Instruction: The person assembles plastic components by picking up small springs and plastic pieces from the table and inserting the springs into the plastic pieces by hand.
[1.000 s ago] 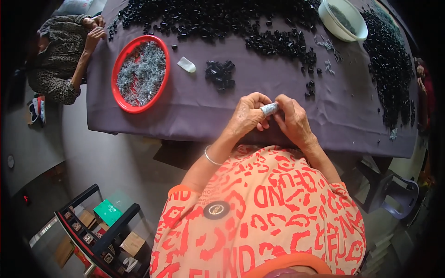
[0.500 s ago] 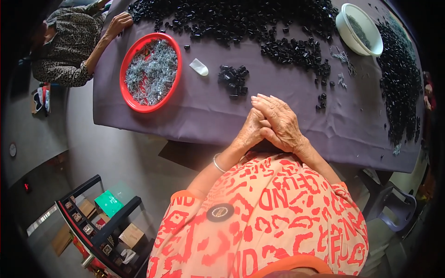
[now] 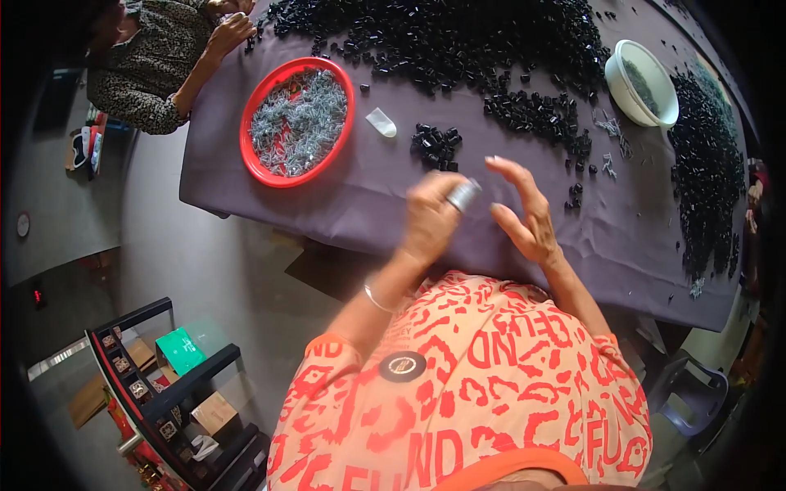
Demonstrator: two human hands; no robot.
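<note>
My left hand [image 3: 430, 219] is closed, slightly smeared by motion, above the near edge of the cloth-covered table. From its thumb side sticks out a short silvery-grey piece [image 3: 464, 195], round like a cylinder; whether it is one piece or a bundle cannot be made out. To its right, my right hand [image 3: 530, 219] is open, thumb and fingers apart, with nothing in it. Just beyond my left hand lies a small pile of black plastic pieces [image 3: 436, 147]. A red round tray [image 3: 255, 168] at the left holds many thin grey pins [image 3: 301, 123].
A big heap of black pieces [image 3: 442, 41] spreads over the table's far side. A white basin [image 3: 667, 114] stands at the far right, near loose pins [image 3: 608, 125]. A whitish scoop-shaped piece [image 3: 381, 123] lies beside the tray. Another person's hand [image 3: 232, 34] rests at the far left.
My clasped hands have come apart. The left moved slightly left and now shows the silvery-grey piece; the right has opened. The view has shifted, and the other person's second hand has appeared.
</note>
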